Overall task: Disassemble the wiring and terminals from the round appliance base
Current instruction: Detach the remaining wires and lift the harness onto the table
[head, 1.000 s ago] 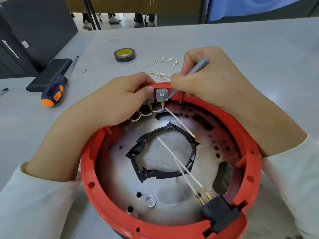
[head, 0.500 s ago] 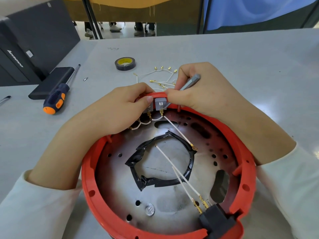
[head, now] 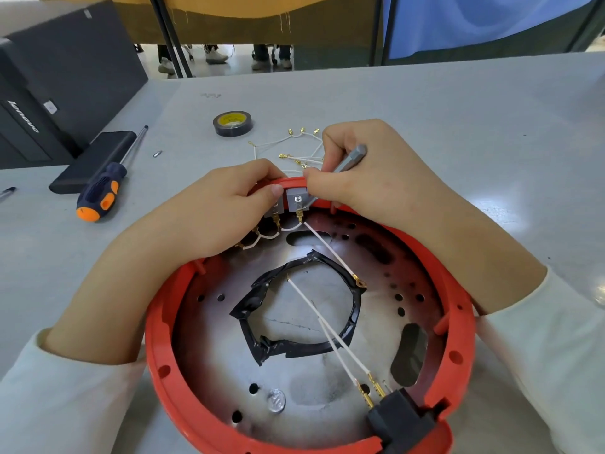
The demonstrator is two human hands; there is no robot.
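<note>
Both hands crowd the red base's (head: 157, 339) far rim: left hand (head: 209, 211) pinching it, right hand (head: 370, 178) gripping a grey tool (head: 352, 158).

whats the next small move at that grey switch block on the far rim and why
Probably lever the grey tool in the right hand against the grey switch block while the left hand steadies the red rim: the block's brass terminal is still plugged in with its white wire.

On the grey desk (head: 458, 103), a roll of black tape (head: 232, 123) lies upper centre, an orange-and-navy screwdriver (head: 104, 188) rests at left against a flat black slab (head: 93, 162), beside a black computer case (head: 62, 77).
</note>
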